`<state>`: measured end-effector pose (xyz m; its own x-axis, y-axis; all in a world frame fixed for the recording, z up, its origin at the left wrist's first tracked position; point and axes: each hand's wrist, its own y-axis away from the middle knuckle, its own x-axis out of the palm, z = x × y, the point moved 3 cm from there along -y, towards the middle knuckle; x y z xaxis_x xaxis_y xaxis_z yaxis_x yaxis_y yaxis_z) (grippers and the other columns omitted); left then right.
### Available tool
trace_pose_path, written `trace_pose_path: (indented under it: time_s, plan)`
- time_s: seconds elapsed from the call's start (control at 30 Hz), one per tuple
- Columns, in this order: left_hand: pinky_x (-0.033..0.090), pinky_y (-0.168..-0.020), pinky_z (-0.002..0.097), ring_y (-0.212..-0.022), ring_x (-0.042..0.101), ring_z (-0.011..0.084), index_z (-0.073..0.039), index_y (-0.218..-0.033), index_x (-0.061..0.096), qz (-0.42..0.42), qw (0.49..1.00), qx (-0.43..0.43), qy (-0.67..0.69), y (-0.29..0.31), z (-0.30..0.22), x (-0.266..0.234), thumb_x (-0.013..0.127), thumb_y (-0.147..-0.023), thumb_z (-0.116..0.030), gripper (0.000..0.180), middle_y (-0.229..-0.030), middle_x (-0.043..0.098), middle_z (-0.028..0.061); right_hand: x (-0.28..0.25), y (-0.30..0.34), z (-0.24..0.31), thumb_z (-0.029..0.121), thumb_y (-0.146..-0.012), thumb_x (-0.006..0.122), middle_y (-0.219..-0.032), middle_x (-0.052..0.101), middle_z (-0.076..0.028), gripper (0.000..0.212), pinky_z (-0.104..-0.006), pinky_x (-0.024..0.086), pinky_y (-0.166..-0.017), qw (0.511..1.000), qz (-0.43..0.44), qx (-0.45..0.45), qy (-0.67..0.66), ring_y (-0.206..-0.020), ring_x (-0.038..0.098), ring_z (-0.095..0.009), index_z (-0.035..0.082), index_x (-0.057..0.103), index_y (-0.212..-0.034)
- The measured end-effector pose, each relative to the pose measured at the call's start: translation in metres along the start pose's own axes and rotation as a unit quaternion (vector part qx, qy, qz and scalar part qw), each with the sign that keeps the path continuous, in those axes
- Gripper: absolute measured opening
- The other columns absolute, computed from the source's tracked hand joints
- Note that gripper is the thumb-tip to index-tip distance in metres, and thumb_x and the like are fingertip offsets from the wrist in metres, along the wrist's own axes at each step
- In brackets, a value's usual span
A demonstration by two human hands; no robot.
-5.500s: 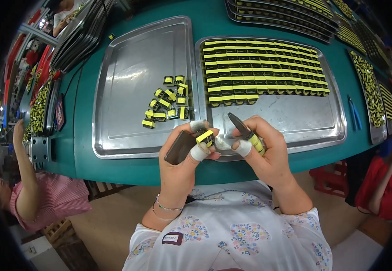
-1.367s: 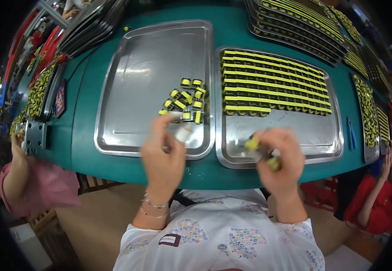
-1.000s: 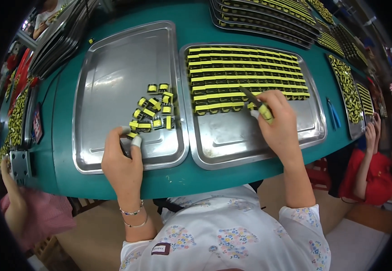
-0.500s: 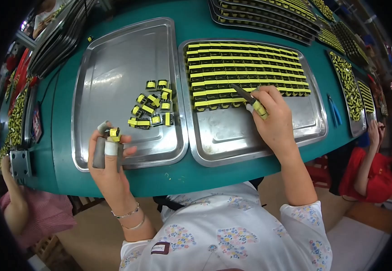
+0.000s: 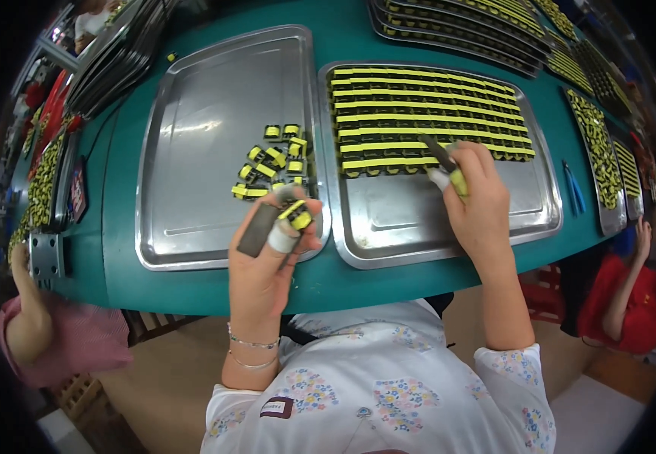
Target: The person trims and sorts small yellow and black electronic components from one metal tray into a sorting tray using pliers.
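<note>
My left hand [image 5: 263, 253], its fingertips wrapped in white and grey coverings, pinches a small transformer [image 5: 296, 215] with yellow tape and black ends. It is raised over the lower right corner of the left metal tray [image 5: 199, 189]. Behind it in that tray lies a loose cluster of similar transformers [image 5: 275, 157], partly hidden by my fingers. In my right hand [image 5: 479, 189] is a knife-like tool [image 5: 439, 153] with a dark blade and a yellow-green handle. Its tip hangs over the lower rows of transformers [image 5: 426, 106] in the right metal tray [image 5: 388, 238].
Blue-handled pliers [image 5: 574, 188] lie right of the trays. Stacked filled trays [image 5: 456, 38] stand at the far side, and a tray of loose transformers [image 5: 600, 151] at the right. A stack of dark trays [image 5: 120, 64] sits far left. People work on both sides, one in red [image 5: 623, 303].
My left hand has moved right with the transformer, from the left tray's lower left part toward its lower right corner. The view has shifted slightly; my right hand keeps its place over the rows.
</note>
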<state>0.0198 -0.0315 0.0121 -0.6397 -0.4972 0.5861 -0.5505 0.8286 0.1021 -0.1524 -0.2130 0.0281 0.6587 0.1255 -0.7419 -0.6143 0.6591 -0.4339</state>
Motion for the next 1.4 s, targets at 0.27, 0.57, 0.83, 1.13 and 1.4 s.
trace_pose_path:
  time_s: [0.27,0.57,0.83,1.13,1.4]
  plan:
    - [0.052,-0.075,0.0268,-0.083,0.061,0.0145,0.005,-0.122,0.051,0.019,0.999,-0.004,-0.036,0.001,0.009,0.012,0.068,-0.085,-0.016,0.046,-0.108,0.062,0.0162,-0.003,0.017,0.051,0.003,-0.068,0.065,-0.088,0.055,-0.011,0.026,-0.0388,0.045,-0.069,0.975,0.145,-0.082,-0.144,-0.081,0.055,-0.032,0.003,0.056,-0.092]
    - [0.050,-0.073,0.0260,-0.084,0.060,0.0142,0.006,-0.116,0.054,-0.010,0.988,0.062,-0.141,0.002,0.011,0.018,0.072,-0.080,-0.012,0.044,-0.104,0.063,0.0135,0.013,0.021,0.053,0.003,-0.064,0.067,-0.084,0.054,-0.007,0.027,-0.0372,0.044,-0.065,0.981,0.115,-0.108,-0.115,-0.076,0.053,-0.026,0.005,0.057,-0.090]
    - [0.046,-0.081,0.0231,-0.091,0.057,0.0104,0.003,-0.109,0.057,-0.022,0.975,0.080,-0.205,0.005,0.011,0.019,0.075,-0.077,-0.008,0.038,-0.102,0.061,0.0057,0.014,0.022,0.051,0.004,-0.063,0.066,-0.074,0.053,-0.006,0.021,-0.0355,0.045,-0.058,0.983,0.089,-0.129,-0.091,-0.067,0.052,-0.024,0.005,0.056,-0.081]
    - [0.045,-0.078,0.0224,-0.089,0.055,0.0108,0.004,-0.107,0.056,-0.025,0.963,0.124,-0.239,0.007,0.014,0.015,0.076,-0.075,-0.006,0.038,-0.102,0.055,0.0053,0.015,0.025,0.052,0.004,-0.060,0.065,-0.069,0.053,-0.007,0.021,-0.0357,0.043,-0.052,0.986,0.076,-0.123,-0.083,-0.061,0.052,-0.025,0.004,0.056,-0.079]
    - [0.051,-0.077,0.0250,-0.089,0.059,0.0130,0.004,-0.111,0.056,-0.021,0.984,0.078,-0.159,0.007,0.010,0.025,0.074,-0.079,-0.010,0.039,-0.102,0.062,0.0086,0.012,0.021,0.042,0.013,-0.071,0.069,-0.074,0.057,-0.011,0.020,-0.0367,0.042,-0.059,0.982,0.080,-0.092,-0.142,-0.068,0.053,-0.030,0.001,0.058,-0.084]
